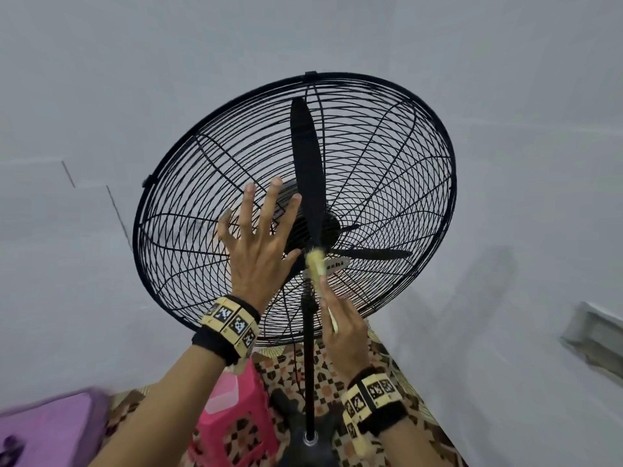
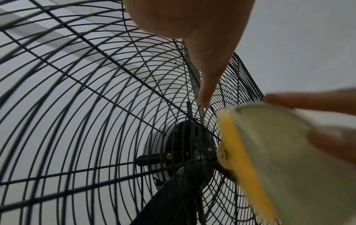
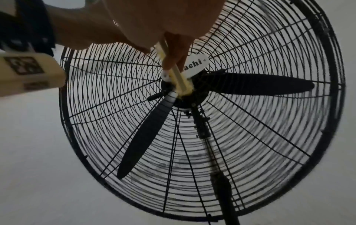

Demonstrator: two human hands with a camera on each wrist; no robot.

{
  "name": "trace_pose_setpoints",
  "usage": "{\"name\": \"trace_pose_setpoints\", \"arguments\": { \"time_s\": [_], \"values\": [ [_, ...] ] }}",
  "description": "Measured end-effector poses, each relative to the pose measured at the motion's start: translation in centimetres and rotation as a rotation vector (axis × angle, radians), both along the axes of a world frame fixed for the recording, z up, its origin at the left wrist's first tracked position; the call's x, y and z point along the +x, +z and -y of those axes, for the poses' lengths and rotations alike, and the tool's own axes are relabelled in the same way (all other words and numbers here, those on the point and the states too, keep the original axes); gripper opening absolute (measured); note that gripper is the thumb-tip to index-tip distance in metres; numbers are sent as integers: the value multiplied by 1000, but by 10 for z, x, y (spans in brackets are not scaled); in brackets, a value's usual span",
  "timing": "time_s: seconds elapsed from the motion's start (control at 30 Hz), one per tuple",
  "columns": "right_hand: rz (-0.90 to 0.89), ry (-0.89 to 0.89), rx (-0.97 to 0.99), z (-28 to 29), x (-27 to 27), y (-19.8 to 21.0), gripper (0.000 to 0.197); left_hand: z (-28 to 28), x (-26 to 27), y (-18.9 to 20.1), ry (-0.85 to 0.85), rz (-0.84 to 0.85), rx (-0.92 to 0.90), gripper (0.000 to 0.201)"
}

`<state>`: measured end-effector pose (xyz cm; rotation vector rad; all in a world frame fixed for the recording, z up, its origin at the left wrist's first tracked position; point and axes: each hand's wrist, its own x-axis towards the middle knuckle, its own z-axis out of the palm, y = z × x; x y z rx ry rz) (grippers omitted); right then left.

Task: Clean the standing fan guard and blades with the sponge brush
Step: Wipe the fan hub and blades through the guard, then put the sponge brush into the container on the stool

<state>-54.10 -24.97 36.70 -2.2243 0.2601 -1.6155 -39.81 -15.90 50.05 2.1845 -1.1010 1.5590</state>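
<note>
A black standing fan faces me, its round wire guard (image 1: 310, 75) tilted up with the black blades (image 1: 305, 146) behind the wires. My left hand (image 1: 259, 251) lies flat on the front guard left of the hub, fingers spread and straight; one finger (image 2: 208, 60) reaches toward the motor hub (image 2: 183, 144). My right hand (image 1: 345, 328) grips the handle of the yellow sponge brush (image 1: 316, 264). The brush head (image 2: 250, 159) sits at the guard's centre beside the white badge (image 3: 195, 64). The brush handle (image 3: 179, 77) points at the hub between two blades (image 3: 260, 85).
The fan's black pole (image 1: 308, 365) runs down to a dark base (image 1: 308, 443) on a patterned floor (image 1: 387, 358). A pink plastic stool (image 1: 232, 409) stands just left of the pole, and a blurred purple object (image 1: 50, 419) lies at lower left. Grey walls surround the fan.
</note>
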Motion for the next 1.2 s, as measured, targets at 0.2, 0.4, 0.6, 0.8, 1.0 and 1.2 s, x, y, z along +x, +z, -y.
{"name": "trace_pose_setpoints", "arguments": {
  "time_s": [0.2,0.4,0.6,0.8,1.0,1.2],
  "values": [
    [173,-56,30,0,6,31,48,0,-2,-4,-21,16,-12,126],
    [-56,-1,45,7,-3,1,54,-2,-8,3,-65,-43,-14,98],
    [-119,-1,133,6,-18,-28,53,-19,-14,-29,-99,-102,34,79],
    [-65,-8,198,2,-24,-23,47,-54,-38,-137,-410,-686,60,35],
    [-79,99,280,-21,-2,-39,46,-86,-45,-191,-676,-1599,170,42],
    [-178,230,358,-84,41,-86,38,-115,-19,-211,-823,-2225,-653,50]
  ]
}}
